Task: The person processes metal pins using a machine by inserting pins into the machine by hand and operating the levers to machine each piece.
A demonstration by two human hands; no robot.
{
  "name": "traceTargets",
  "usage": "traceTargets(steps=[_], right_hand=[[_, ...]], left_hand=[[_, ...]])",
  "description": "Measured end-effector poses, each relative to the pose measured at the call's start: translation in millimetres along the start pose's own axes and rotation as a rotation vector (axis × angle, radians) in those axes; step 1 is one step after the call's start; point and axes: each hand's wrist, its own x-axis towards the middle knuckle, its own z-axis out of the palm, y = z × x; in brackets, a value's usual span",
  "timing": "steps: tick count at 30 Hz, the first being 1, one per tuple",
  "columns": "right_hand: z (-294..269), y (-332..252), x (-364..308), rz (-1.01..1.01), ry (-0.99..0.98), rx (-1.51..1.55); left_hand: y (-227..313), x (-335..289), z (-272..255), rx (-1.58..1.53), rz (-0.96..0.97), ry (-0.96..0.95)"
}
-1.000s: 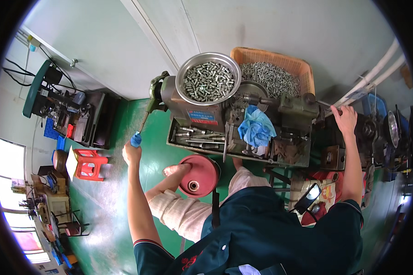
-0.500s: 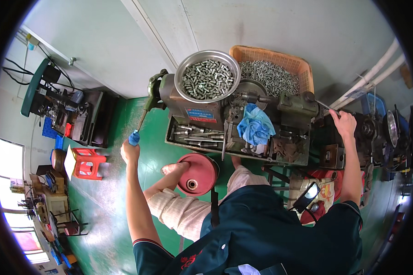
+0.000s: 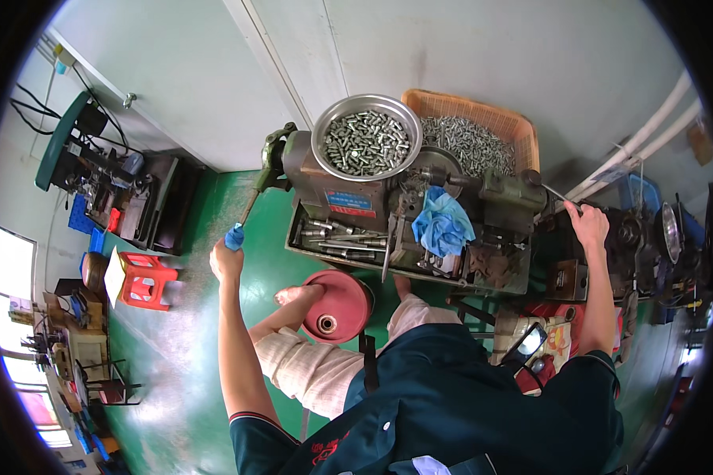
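My left hand (image 3: pixel 227 262) is closed around the end of a metal lever (image 3: pixel 250 209), just below a blue wrapping (image 3: pixel 235 237). This lever comes off the left end of a small lathe-like machine (image 3: pixel 337 188). On the other side, my right hand (image 3: pixel 588 225) grips a thin metal lever (image 3: pixel 557 192) at the green right-hand head (image 3: pixel 513 192) of the machine. A crumpled blue cloth (image 3: pixel 443 222) covers part of the middle. On top stands a steel bowl (image 3: pixel 322 165) heaped with small metal parts (image 3: pixel 368 142).
Behind the machine is an orange plastic basket (image 3: pixel 523 131) of similar parts. The tray (image 3: pixel 313 252) below holds rod-like tools. A red drum (image 3: pixel 345 305) stands by my legs, a red stool (image 3: pixel 147 281) further left. More machinery stands left and right.
The view has shifted slightly, so the machine appears a little lower. My right hand is slightly lower and further left, still on its lever. My left hand keeps its grip.
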Motion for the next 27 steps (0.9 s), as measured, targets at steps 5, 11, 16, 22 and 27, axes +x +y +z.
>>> traceTargets(steps=[5,11,16,22,27], right_hand=[[0.5,-4.1,-1.6,0.031,-0.033,-0.014],[-3.7,-4.9,-1.5,0.06,-0.079,0.015],[7.2,3.8,13.8,-0.002,-0.035,0.069],[14.6,-81.0,65.9,-0.15,0.445,0.278],[23.1,-212.7,66.2,-0.359,0.007,0.595]], left_hand=[[-2.6,-0.5,0.6,0.027,0.004,0.012],[1.6,-0.6,-1.0,-0.01,-0.018,0.007],[2.0,-1.1,-1.5,0.015,-0.002,0.013],[-6.5,0.8,6.9,0.03,-0.012,0.013],[-1.4,0.9,4.8,0.055,-0.04,-0.012]])
